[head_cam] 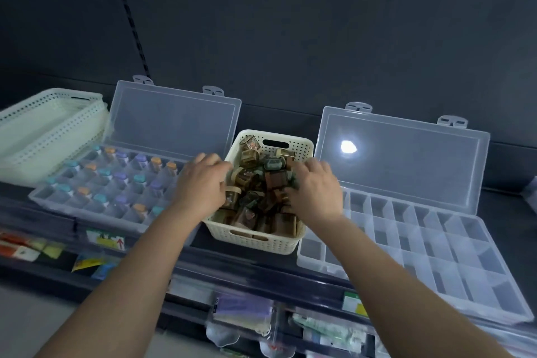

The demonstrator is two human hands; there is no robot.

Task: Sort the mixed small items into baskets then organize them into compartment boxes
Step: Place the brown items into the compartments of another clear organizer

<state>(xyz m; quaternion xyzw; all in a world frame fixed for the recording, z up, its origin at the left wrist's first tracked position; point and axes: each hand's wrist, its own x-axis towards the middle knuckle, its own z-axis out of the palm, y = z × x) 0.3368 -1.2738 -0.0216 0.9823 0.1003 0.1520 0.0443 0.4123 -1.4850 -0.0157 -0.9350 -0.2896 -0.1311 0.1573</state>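
Head view, left to right: a stack of cream perforated baskets (43, 125) sits at the far left of the dark shelf (255, 267). Just beside it lies a clear compartment box (96, 192) with its lid (174, 119) propped upright; many of its cells hold small vials with teal, orange and purple caps (141, 158). The left hand (200, 183) reaches over the left rim of a cream basket (261, 241) in the middle, fingers loosely curled and spread at the edge of the heap; whether it has hold of anything cannot be told. The basket is heaped with small brown and greenish box-like items (255, 183), blurred too much to name. The right hand (315, 189) rests palm down on the right side of the heap, fingers bent into the items; its grasp is hidden. To the right lies a second clear compartment box (436, 241), lid (406, 160) raised, its cells showing no contents. Packaged goods (244, 314) hang below the shelf edge.
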